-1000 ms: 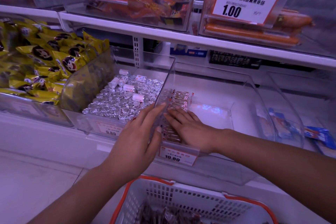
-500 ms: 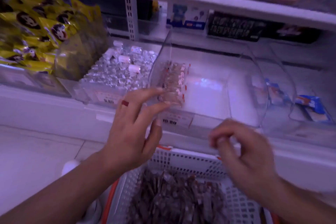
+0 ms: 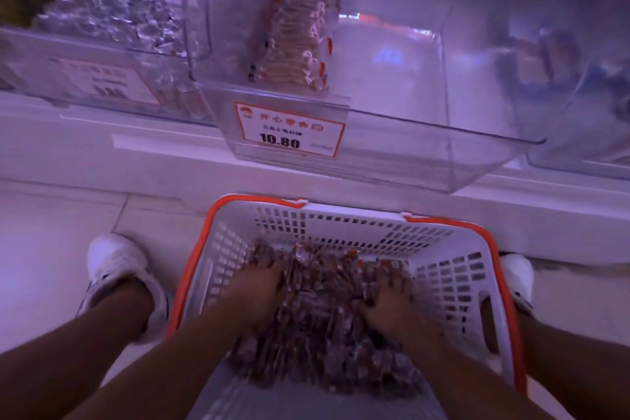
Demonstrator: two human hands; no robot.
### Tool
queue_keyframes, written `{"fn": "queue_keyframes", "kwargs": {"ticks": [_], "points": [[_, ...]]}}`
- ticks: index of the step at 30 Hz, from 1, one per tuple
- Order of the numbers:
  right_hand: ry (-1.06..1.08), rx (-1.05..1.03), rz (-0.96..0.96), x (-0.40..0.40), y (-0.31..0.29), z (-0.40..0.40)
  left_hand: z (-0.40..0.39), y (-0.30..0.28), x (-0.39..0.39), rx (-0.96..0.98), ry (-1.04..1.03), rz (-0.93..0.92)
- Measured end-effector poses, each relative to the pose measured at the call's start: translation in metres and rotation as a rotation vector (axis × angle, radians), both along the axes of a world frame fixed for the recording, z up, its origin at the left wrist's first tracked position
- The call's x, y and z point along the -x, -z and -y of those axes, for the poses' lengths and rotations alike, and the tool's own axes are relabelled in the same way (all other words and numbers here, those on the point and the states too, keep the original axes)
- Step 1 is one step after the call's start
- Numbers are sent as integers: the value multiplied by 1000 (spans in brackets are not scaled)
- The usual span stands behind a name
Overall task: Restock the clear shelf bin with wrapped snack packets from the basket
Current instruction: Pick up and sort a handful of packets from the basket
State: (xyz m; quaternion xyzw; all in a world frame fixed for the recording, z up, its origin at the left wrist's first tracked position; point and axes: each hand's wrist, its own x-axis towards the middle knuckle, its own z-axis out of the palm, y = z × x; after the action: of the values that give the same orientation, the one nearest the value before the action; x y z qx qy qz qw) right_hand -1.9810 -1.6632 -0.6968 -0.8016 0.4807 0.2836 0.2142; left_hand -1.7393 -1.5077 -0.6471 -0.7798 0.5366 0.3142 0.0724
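While both hands are sunk in the packet heap [image 3: 317, 317] in the white basket [image 3: 453, 269], the left hand [image 3: 255, 283] and right hand [image 3: 388, 297] spread over it, fingertips buried; whether they grip yet, I cannot tell. A good scoop means squeezing inward from both sides and lifting a modest, aligned bundle. Beyond, the clear bin [image 3: 409, 119] holds one row at its left, leaving room rightward.

Silver sweets [image 3: 102, 10] heaped in a neighbouring bin [image 3: 68, 78] at ten o'clock. Price tag [image 3: 289, 133] reading 10.80 near centre. White shoes at eight [image 3: 116, 269] and four o'clock [image 3: 516, 274], on pale floor [image 3: 51, 232].
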Motion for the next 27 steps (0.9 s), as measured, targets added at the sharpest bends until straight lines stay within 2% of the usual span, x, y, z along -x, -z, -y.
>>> {"fn": "queue_keyframes", "kwargs": {"ticks": [3, 6, 8, 10, 14, 17, 20, 22, 25, 27], "points": [[-87, 112, 92, -22, 17, -8, 18, 26, 11, 84, -17, 75], [-129, 118, 90, -42, 25, -15, 30, 36, 31, 180, 77, 161], [-129, 162, 114, -50, 29, -22, 35, 42, 47, 204, 82, 61], [-141, 153, 148, -53, 31, -26, 34, 48, 60, 241, -16, -98], [-103, 87, 321, -47, 29, -30, 30, 55, 66, 367, -489, -414], [252, -72, 496, -46, 16, -22, 28, 50, 67, 292, -769, -599], [703, -404, 640, -57, -18, -10, 34, 26, 65, 263, -803, -818], [775, -611, 722, -66, -53, -3, 41, -6, 61, 317, -722, -966], [804, -854, 895, -79, -120, 3, 55, -74, 54, 370, -590, -990], [814, -960, 989, -81, -167, 4, 59, -124, 52, 437, -676, -1027]]}}
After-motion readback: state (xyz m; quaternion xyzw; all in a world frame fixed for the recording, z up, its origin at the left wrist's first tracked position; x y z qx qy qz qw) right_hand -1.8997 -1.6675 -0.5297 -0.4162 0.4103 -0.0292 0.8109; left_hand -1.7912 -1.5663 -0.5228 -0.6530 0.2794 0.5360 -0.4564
